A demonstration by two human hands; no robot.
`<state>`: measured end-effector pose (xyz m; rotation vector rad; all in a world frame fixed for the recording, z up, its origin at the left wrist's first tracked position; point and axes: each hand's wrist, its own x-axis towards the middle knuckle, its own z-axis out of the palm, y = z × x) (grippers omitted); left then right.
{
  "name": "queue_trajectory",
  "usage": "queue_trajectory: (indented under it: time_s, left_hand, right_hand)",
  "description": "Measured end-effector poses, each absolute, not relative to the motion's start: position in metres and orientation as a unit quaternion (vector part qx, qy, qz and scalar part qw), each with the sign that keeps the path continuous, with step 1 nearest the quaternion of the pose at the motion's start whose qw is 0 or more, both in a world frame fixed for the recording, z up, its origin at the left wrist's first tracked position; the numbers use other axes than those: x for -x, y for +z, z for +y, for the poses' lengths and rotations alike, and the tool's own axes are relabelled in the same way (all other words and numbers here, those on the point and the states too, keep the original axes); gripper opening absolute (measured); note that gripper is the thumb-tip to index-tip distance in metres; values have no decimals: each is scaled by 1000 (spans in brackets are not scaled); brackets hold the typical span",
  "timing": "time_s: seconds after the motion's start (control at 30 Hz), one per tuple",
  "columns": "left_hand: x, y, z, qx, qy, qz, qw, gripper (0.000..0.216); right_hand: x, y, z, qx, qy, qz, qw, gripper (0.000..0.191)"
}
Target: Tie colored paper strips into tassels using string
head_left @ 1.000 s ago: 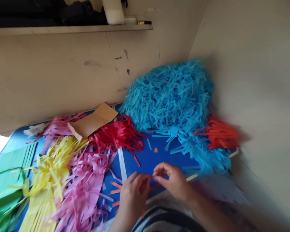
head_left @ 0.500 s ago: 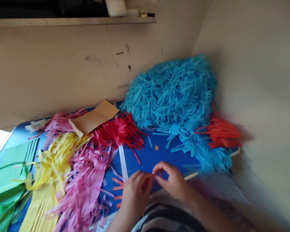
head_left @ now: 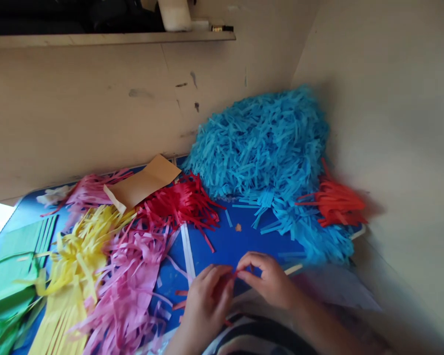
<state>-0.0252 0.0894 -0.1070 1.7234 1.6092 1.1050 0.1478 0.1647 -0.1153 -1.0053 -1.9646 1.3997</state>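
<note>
My left hand [head_left: 211, 296] is closed near the table's front edge, its thumb and fingers pinched on a red paper strip [head_left: 235, 273]. Facing it, my right hand [head_left: 265, 277] pinches the strip's other side between thumb and forefinger. Most of the strip is hidden inside my fingers. Orange-red paper strip ends [head_left: 180, 300] stick out to the left of my left hand. Beyond both hands lies a large heap of blue shredded paper fringe [head_left: 262, 143].
On the blue table [head_left: 210, 261] lie pink fringe [head_left: 133, 281], yellow fringe [head_left: 64, 305], green paper [head_left: 13, 266], red fringe [head_left: 181, 202] and a brown paper piece [head_left: 146, 182]. Orange fringe [head_left: 340, 202] rests by the right wall. A shelf [head_left: 114, 39] hangs above.
Both hands stay close together, with my right hand slightly lower and further right. More red shows between the fingertips, and fewer orange strip ends show beside my left hand.
</note>
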Motion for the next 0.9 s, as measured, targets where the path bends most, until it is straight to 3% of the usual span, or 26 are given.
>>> queue_trajectory:
  time_s: [0.2, 0.43, 0.9]
  left_hand:
    - [21, -112, 92, -651, 421, 584, 242, 11]
    - [20, -118, 92, -708, 460, 528, 89, 15]
    - [18, -124, 91, -706, 460, 530, 95, 12]
  right_hand:
    - [-149, -112, 160, 371, 499, -732, 279, 10]
    - [-150, -108, 157, 385, 488, -727, 291, 11]
    - [-152, -115, 150, 365, 480, -734, 311, 14]
